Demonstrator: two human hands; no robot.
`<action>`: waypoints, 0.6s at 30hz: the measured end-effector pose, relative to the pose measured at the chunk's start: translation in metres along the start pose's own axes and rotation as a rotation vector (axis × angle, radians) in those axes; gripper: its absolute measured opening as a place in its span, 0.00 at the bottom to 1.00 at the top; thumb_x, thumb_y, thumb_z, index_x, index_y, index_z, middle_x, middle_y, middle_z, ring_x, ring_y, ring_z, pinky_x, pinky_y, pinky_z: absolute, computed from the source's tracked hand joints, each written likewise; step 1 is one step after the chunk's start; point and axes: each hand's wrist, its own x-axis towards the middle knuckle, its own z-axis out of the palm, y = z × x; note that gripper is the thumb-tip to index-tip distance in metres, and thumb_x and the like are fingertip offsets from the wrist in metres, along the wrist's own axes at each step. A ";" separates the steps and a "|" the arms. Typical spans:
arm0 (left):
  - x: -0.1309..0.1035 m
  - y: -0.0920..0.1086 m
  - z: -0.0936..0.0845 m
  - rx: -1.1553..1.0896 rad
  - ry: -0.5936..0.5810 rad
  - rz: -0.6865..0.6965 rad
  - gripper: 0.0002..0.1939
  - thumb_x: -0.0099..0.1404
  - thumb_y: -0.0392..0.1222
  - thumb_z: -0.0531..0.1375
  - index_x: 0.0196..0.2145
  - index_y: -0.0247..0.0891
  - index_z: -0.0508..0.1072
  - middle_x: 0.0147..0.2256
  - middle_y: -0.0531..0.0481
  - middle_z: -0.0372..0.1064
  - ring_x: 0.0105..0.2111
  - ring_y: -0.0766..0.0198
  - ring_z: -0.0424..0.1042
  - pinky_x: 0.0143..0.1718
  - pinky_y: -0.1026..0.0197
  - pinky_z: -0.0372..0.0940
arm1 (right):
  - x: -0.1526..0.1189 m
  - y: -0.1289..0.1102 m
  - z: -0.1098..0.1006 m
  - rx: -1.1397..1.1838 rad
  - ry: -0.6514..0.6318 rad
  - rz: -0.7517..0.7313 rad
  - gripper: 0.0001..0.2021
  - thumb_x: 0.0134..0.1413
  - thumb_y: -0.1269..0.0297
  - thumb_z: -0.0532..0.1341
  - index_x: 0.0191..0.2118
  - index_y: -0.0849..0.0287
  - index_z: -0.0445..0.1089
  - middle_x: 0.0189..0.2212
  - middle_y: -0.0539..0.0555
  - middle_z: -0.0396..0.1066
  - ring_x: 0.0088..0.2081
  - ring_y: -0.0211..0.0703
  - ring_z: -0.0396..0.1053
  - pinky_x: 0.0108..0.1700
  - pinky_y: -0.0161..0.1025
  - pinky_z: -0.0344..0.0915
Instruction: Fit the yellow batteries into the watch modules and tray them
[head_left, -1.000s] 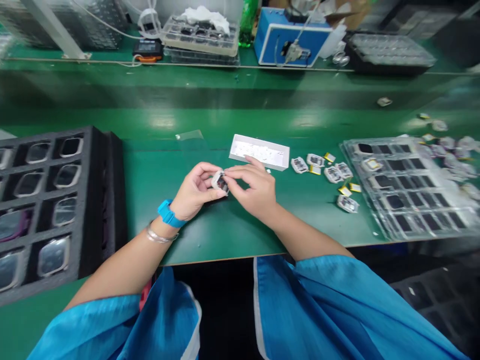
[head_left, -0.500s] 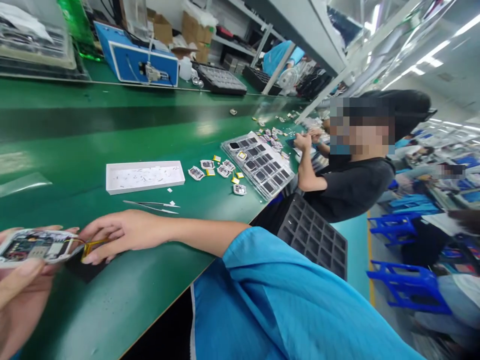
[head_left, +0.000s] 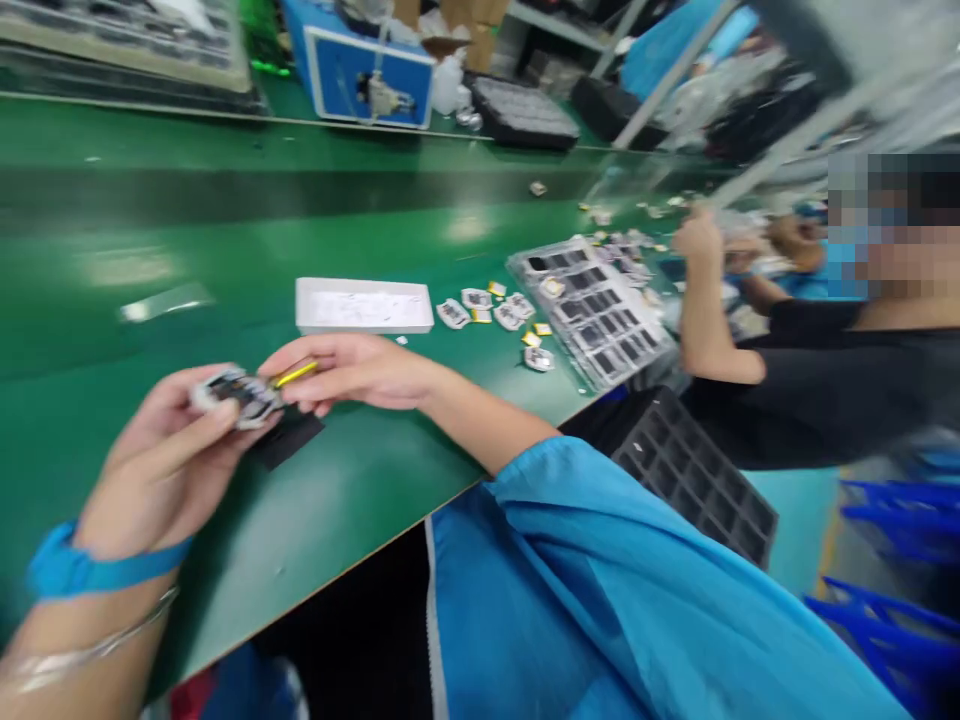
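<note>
My left hand [head_left: 169, 450] is closed around an open white device casing [head_left: 251, 398], its thumb lying on the circuit board inside. Between the thumb and fingers of my right hand [head_left: 364, 370] is a small yellow battery [head_left: 297, 374], seen nearly edge-on beside the casing. The two hands almost meet above the green table. Below them a flat black piece [head_left: 289, 440] lies on the tabletop. A shallow white tray [head_left: 364, 308] with tiny bits in it sits just beyond my right hand. Motion blurs the fine detail of the casing.
Several white casings [head_left: 476, 299] with yellow batteries lie right of the tray. Beyond them stands a clear blister tray [head_left: 600, 320] of dark squares. A black compartment tray [head_left: 694, 480] leans by the table edge. A co-worker [head_left: 832, 370] in black sits at right.
The view has swung, so the scene sits further right and my left wrist shows. The battery has turned from flat to nearly edge-on. The tweezers are no longer visible.
</note>
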 end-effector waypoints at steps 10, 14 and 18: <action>-0.006 0.000 0.013 -0.091 -0.261 -0.300 0.23 0.47 0.38 0.75 0.40 0.38 0.72 0.36 0.49 0.77 0.35 0.60 0.80 0.36 0.61 0.77 | -0.005 0.006 0.012 -0.492 0.250 -0.306 0.18 0.54 0.43 0.68 0.36 0.55 0.79 0.38 0.52 0.77 0.36 0.39 0.73 0.39 0.38 0.72; -0.006 -0.002 0.012 -0.137 -0.321 -0.327 0.22 0.51 0.37 0.73 0.43 0.38 0.72 0.39 0.47 0.77 0.40 0.56 0.81 0.37 0.63 0.76 | -0.004 0.012 0.013 -0.605 0.332 -0.373 0.19 0.56 0.42 0.67 0.39 0.54 0.79 0.39 0.54 0.78 0.38 0.42 0.74 0.41 0.41 0.73; -0.004 -0.004 0.017 -0.108 -0.245 -0.290 0.17 0.54 0.33 0.69 0.42 0.36 0.72 0.38 0.46 0.78 0.39 0.57 0.81 0.37 0.62 0.76 | -0.003 0.017 0.014 -0.706 0.395 -0.433 0.16 0.58 0.47 0.66 0.40 0.55 0.80 0.38 0.53 0.77 0.36 0.42 0.73 0.40 0.41 0.72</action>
